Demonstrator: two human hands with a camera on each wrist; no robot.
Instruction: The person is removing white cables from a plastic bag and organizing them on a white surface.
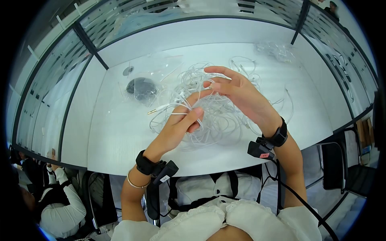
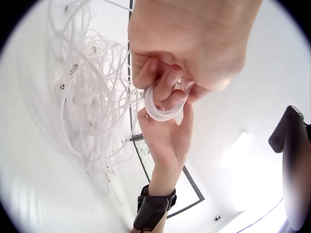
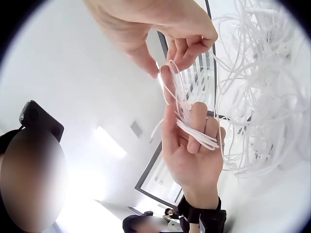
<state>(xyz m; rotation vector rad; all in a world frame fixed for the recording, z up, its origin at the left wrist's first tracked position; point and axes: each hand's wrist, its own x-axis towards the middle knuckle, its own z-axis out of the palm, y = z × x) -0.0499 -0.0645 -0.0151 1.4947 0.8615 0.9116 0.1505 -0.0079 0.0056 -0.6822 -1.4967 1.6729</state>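
My left hand [image 1: 181, 122] holds a small coil of white audio cable [image 3: 197, 135], its turns wrapped round the fingers. A gold plug [image 1: 152, 111] on a white sleeve sticks out to the left of that hand. Close over the left fingertips, my right hand [image 1: 245, 94] has its thumb and bent fingers at a strand of the same cable, with the index finger held out straighter. In the left wrist view the coil [image 2: 160, 114] hangs as a round loop below the curled left fingers. Beneath both hands lies a tangled heap of white cables [image 1: 217, 120].
Clear plastic bags [image 1: 167, 66] and a dark round item in plastic [image 1: 142, 88] lie at the back left of the white table [image 1: 116, 140]. More crumpled plastic [image 1: 275, 52] sits at the back right. Low partitions surround the table; another person [image 1: 60, 205] sits at the left.
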